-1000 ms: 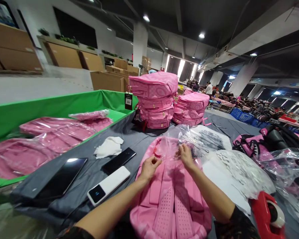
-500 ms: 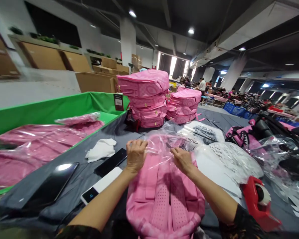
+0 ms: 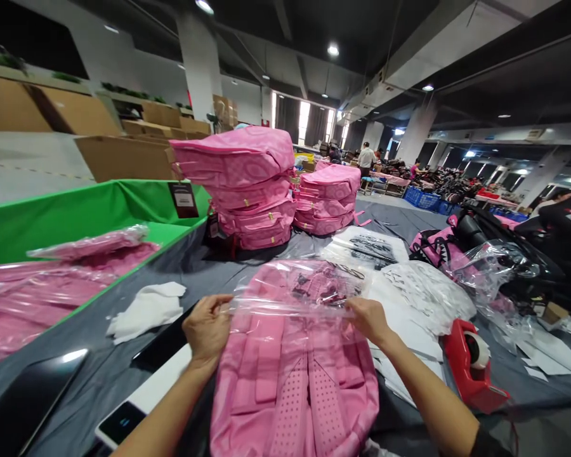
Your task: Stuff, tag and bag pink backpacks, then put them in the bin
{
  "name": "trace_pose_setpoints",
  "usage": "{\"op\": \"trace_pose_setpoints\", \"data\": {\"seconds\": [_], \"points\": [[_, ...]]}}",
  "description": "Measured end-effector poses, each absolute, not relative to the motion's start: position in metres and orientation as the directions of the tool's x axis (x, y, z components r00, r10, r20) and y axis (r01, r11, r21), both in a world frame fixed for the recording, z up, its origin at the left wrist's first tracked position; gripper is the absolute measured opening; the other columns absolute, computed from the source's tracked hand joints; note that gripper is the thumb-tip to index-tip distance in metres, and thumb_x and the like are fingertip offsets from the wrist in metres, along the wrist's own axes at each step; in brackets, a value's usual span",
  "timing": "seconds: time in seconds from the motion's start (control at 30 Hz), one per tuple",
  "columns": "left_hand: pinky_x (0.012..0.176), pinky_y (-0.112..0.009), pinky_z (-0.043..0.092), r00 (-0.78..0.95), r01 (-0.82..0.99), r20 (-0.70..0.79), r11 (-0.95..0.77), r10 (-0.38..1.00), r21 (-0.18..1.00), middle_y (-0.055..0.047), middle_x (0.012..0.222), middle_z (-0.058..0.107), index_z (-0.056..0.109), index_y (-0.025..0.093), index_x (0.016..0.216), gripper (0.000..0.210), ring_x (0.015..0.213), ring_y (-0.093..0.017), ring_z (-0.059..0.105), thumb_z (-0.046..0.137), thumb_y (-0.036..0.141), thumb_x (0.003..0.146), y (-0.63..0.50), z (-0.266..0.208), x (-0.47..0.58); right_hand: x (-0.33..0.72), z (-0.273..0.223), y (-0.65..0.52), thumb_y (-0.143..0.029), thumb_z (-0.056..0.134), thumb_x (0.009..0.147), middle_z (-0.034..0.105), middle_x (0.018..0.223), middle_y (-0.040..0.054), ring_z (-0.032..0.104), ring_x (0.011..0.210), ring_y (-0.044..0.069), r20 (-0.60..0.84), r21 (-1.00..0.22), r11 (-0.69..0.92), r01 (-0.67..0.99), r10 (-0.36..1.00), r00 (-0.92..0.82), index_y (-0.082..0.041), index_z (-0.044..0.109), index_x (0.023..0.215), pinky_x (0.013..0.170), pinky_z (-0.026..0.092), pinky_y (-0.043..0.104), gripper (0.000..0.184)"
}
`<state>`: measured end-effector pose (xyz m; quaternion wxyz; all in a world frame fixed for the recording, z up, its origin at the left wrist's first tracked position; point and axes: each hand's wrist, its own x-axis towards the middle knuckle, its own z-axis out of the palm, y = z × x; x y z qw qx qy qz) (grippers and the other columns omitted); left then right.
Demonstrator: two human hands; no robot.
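Note:
A pink backpack (image 3: 252, 381) lies in front of me with its perforated shoulder straps facing up. Clear plastic bag film (image 3: 285, 310) covers its far part, and the film's edge stretches across the backpack between my hands. My left hand (image 3: 209, 330) pinches that edge on the left side. On the right side, my right hand (image 3: 367, 319) is closed on the same edge. Under the film, near the backpack's top, a darker pink patterned bundle (image 3: 321, 282) shows; its kind is unclear.
Stacked pink backpacks (image 3: 252, 184) stand behind. At left, a green-lined bin (image 3: 99, 203) contains bagged pink items. Phones (image 3: 33, 393), a white power bank (image 3: 143, 393) and a white cloth (image 3: 147, 308) lie left; a red tape dispenser (image 3: 469, 368) and plastic bags (image 3: 428, 295) lie right.
My hands have moved apart and toward me, drawing the plastic film's edge wider and straighter across the backpack. The camera view has turned slightly right.

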<state>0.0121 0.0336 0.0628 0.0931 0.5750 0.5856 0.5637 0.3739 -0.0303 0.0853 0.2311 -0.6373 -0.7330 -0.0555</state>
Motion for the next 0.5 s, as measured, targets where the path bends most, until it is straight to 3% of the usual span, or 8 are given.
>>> {"op": "trace_pose_setpoints", "data": {"seconds": [0.03, 0.07, 0.13, 0.23, 0.27, 0.33, 0.4, 0.5], "points": [[0.065, -0.031, 0.044, -0.321, 0.588, 0.544, -0.287, 0.775, 0.756, -0.002, 0.07, 0.061, 0.069, 0.021, 0.079, 0.02, 0.065, -0.021, 0.057, 0.049, 0.026, 0.076, 0.035, 0.066, 0.005, 0.382, 0.086, -0.034, -0.018, 0.06, 0.086, 0.066, 0.082, 0.004, 0.059, 0.074, 0.017, 0.37, -0.146, 0.137, 0.98, 0.926, -0.074, -0.023, 0.064, 0.087, 0.062, 0.033, 0.025, 0.006], [0.067, -0.032, 0.045, -0.307, 0.605, 0.542, -0.279, 0.782, 0.745, -0.002, 0.069, 0.06, 0.069, 0.021, 0.081, 0.02, 0.066, -0.022, 0.057, 0.05, 0.027, 0.077, 0.036, 0.068, 0.0, 0.39, 0.087, -0.036, -0.014, 0.057, 0.088, 0.067, 0.087, 0.0061, 0.06, 0.079, 0.018, 0.351, -0.153, 0.059, 0.986, 0.936, -0.002, -0.023, 0.064, 0.086, 0.063, 0.034, 0.025, 0.011], [0.07, -0.033, 0.044, -0.264, 0.611, 0.504, -0.262, 0.822, 0.747, -0.001, 0.066, 0.056, 0.069, 0.022, 0.087, 0.021, 0.067, -0.022, 0.056, 0.05, 0.028, 0.079, 0.043, 0.071, -0.003, 0.409, 0.09, -0.033, -0.009, 0.052, 0.089, 0.066, 0.097, 0.0086, 0.06, 0.088, 0.019, 0.323, -0.324, -0.116, 0.939, 0.919, 0.225, -0.022, 0.064, 0.087, 0.065, 0.036, 0.026, 0.018], [0.073, -0.032, 0.043, -0.264, 0.506, 0.366, -0.195, 0.892, 0.84, 0.001, 0.063, 0.05, 0.067, 0.022, 0.088, 0.018, 0.069, -0.023, 0.055, 0.054, 0.026, 0.076, 0.067, 0.075, 0.006, 0.433, 0.096, -0.009, -0.014, 0.056, 0.09, 0.065, 0.096, 0.0097, 0.061, 0.084, 0.02, 0.237, -0.585, -0.239, 0.775, 0.863, 0.445, -0.02, 0.062, 0.09, 0.068, 0.042, 0.029, 0.009], [0.073, -0.031, 0.043, -0.277, 0.442, 0.308, -0.164, 0.91, 0.882, 0.001, 0.063, 0.049, 0.066, 0.022, 0.083, 0.013, 0.07, -0.022, 0.054, 0.057, 0.024, 0.074, 0.079, 0.077, 0.011, 0.439, 0.098, 0.003, -0.017, 0.059, 0.089, 0.064, 0.09, 0.0094, 0.062, 0.078, 0.02, 0.209, -0.63, -0.245, 0.737, 0.86, 0.465, -0.019, 0.06, 0.088, 0.067, 0.044, 0.03, 0.002], [0.071, -0.029, 0.043, -0.287, 0.305, 0.181, -0.09, 0.941, 0.948, 0.001, 0.061, 0.048, 0.061, 0.021, 0.07, 0.002, 0.068, -0.02, 0.053, 0.061, 0.02, 0.069, 0.106, 0.081, 0.02, 0.446, 0.104, 0.03, -0.026, 0.065, 0.088, 0.061, 0.074, 0.0066, 0.061, 0.067, 0.02, 0.151, -0.714, -0.226, 0.663, 0.875, 0.461, -0.018, 0.056, 0.08, 0.063, 0.048, 0.032, 0.014], [0.065, -0.028, 0.045, -0.256, 0.195, 0.081, -0.03, 0.963, 0.98, 0.002, 0.057, 0.048, 0.056, 0.02, 0.063, 0.01, 0.063, -0.018, 0.054, 0.064, 0.021, 0.069, 0.134, 0.085, 0.029, 0.45, 0.109, 0.056, -0.034, 0.066, 0.088, 0.058, 0.065, 0.0034, 0.06, 0.06, 0.018, 0.11, -0.803, -0.173, 0.57, 0.897, 0.427, -0.02, 0.051, 0.074, 0.06, 0.051, 0.033, 0.025], [0.059, -0.028, 0.049, -0.217, 0.034, -0.012, 0.02, 0.976, 0.999, 0.002, 0.052, 0.05, 0.049, 0.021, 0.063, 0.023, 0.054, -0.016, 0.055, 0.06, 0.03, 0.081, 0.169, 0.09, 0.041, 0.45, 0.114, 0.089, -0.046, 0.06, 0.091, 0.051, 0.058, -0.0013, 0.055, 0.054, 0.015, 0.136, -0.885, -0.056, 0.463, 0.918, 0.372, -0.023, 0.044, 0.068, 0.057, 0.052, 0.031, 0.036]]}}
